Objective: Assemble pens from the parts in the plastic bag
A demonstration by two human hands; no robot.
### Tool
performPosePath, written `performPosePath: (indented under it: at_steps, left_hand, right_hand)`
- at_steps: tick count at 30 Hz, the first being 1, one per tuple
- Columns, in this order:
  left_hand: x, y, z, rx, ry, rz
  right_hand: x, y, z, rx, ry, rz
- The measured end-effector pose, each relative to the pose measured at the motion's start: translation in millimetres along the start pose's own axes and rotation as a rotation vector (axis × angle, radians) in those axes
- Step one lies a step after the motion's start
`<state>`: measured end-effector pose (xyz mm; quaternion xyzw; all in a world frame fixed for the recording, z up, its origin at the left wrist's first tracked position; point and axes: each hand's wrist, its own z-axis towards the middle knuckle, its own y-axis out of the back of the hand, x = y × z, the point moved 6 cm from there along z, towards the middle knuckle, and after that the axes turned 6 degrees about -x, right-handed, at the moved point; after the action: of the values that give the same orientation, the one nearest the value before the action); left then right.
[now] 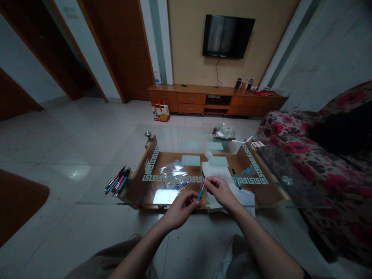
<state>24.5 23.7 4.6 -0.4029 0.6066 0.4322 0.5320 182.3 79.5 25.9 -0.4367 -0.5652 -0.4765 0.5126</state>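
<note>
Above the near edge of the glass coffee table, both hands hold one slim pen [200,193] with a blue barrel, a pale section and a dark end. My left hand [183,209] pinches its lower blue end. The fingertips of my right hand [219,190] close around its middle, and the dark tip sticks out beyond them. Whether the pen is in one piece I cannot tell. Right of my right hand lies another blue and black pen [236,179]. White paper sheets [247,199] lie beneath and beside that hand. A clear plastic bag [174,174] lies beyond my left hand.
A pile of blue, red and black pens [116,181] lies at the table's left end. A black bin with rubbish [223,132] stands beyond the table. A flowered sofa [293,143] is at right; a TV cabinet [190,99] lines the far wall.
</note>
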Motion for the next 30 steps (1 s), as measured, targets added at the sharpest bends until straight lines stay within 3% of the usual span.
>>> performPosePath:
  at_steps: [21,30]
  left_hand:
    - [-6.3,5.2,1.3,-0.056,-0.039,0.056]
    - [-6.3,1.3,-0.7,-0.015,0.005,0.012]
  right_hand:
    - [-3.8,0.5,0.7,-0.036,0.059,-0.05]
    - [0.0,-4.1,-2.5,-0.016,0.068,0.011]
